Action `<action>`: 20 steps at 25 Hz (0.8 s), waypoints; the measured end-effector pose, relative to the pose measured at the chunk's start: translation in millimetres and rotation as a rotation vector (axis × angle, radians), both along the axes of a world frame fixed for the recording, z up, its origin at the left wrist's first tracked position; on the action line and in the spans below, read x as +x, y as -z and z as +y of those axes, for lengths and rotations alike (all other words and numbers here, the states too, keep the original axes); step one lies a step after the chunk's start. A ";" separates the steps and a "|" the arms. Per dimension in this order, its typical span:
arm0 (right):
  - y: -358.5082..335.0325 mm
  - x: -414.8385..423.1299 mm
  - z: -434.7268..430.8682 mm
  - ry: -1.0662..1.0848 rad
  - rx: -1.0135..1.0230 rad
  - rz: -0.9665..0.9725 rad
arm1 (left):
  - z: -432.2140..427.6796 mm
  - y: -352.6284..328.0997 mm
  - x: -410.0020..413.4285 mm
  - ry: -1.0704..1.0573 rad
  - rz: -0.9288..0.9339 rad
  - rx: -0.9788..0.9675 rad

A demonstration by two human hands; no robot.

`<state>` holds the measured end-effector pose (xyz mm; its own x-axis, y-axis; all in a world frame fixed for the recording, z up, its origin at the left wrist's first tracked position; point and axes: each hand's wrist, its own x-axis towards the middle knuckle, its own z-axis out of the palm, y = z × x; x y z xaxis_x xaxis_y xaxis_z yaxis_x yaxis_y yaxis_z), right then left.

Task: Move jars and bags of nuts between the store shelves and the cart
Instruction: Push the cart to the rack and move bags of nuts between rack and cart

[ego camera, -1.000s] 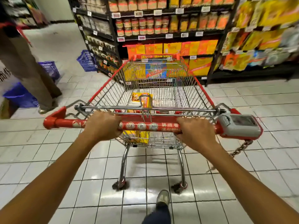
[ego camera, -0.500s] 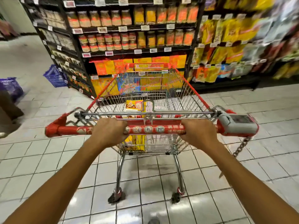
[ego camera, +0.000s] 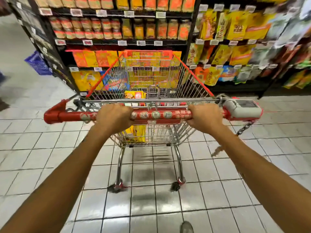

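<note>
Squarely, cart (ego camera: 193,78) noses toward shelves (ego camera: 127,42); left hand (ego camera: 113,119) and right hand (ego camera: 204,119) fingers wrap its crosswise handle (ego camera: 158,114).

text: none legible | shelf tags (ego camera: 76,12), bags (ego camera: 237,27) too blurred

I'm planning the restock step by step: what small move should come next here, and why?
Probably stop the cart and free one hand. Left hand and right hand both grip the handle, and the cart's front is already near the shelves.
</note>
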<state>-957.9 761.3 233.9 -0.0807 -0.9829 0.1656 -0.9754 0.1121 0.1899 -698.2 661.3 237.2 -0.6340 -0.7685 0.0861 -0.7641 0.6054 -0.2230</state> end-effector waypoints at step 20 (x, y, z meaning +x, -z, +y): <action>-4.3 -171.3 -27.9 -0.023 0.021 -0.079 | -14.0 -1.5 -171.9 -0.089 0.083 0.041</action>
